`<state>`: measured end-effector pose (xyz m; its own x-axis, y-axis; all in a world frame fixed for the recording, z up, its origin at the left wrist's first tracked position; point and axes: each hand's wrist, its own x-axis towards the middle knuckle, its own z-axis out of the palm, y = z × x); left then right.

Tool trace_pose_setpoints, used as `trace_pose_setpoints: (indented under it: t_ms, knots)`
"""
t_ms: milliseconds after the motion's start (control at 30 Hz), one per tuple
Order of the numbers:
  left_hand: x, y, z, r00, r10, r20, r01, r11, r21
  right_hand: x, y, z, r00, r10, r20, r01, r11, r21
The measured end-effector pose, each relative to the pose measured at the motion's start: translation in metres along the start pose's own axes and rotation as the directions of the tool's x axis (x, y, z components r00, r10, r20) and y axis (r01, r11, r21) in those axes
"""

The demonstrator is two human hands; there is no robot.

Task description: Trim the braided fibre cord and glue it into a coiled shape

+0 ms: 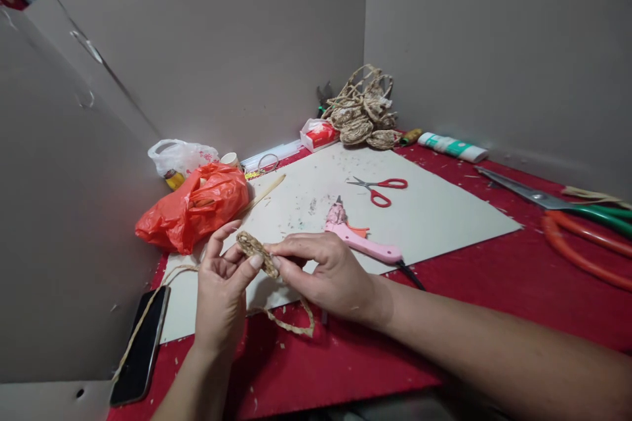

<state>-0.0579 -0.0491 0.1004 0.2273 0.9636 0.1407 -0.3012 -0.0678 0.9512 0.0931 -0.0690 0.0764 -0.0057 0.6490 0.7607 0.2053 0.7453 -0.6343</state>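
Observation:
Between my hands is a small coiled piece of braided straw cord, held up over the near part of the white board. My left hand pinches its left side with the thumb in front. The thumb and fingers of my right hand close on its right end. A loose length of straw cord loops below my hands, and another stretch trails left over a phone. Just beyond my right hand lies a pink glue gun, its nozzle pointing away.
Red-handled scissors lie on the white board. A heap of coiled straw pieces stands in the far corner. An orange-red plastic bag sits at left, large shears at right. Grey panels enclose the red table.

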Motion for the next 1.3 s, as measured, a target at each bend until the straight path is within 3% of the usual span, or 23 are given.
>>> trace_pose_setpoints:
  t_ms: [267, 500, 633, 833, 1033, 1300]
  knots:
    - [0.008, -0.004, 0.0, 0.997, -0.011, -0.076, 0.011, 1.0, -0.003, -0.009, 0.004, 0.009, 0.998, -0.028, 0.063, 0.036, 0.991, -0.131]
    - [0.003, 0.002, 0.001, 0.999, 0.015, -0.05, -0.017, 0.999, -0.031, -0.009, 0.009, 0.009, 0.988, -0.146, -0.057, 0.132, 0.971, -0.2]
    - [0.003, 0.005, -0.003, 0.996, 0.054, -0.069, -0.057, 0.998, -0.041, -0.006, 0.01, 0.007, 0.987, -0.098, -0.126, 0.081, 0.988, -0.134]
    - [0.002, 0.001, -0.004, 0.995, -0.052, 0.085, 0.051, 0.999, 0.009, -0.009, 0.008, 0.009, 0.998, -0.065, -0.004, 0.065, 0.998, 0.02]
    - [0.002, 0.001, -0.004, 0.995, 0.024, 0.097, -0.027, 0.999, 0.038, -0.009, 0.003, 0.008, 1.0, -0.005, 0.011, 0.005, 1.0, 0.022]
    - [0.002, 0.002, -0.004, 0.998, 0.022, 0.058, -0.025, 0.998, 0.049, -0.009, -0.001, 0.005, 0.993, 0.084, 0.081, -0.088, 0.995, 0.05]
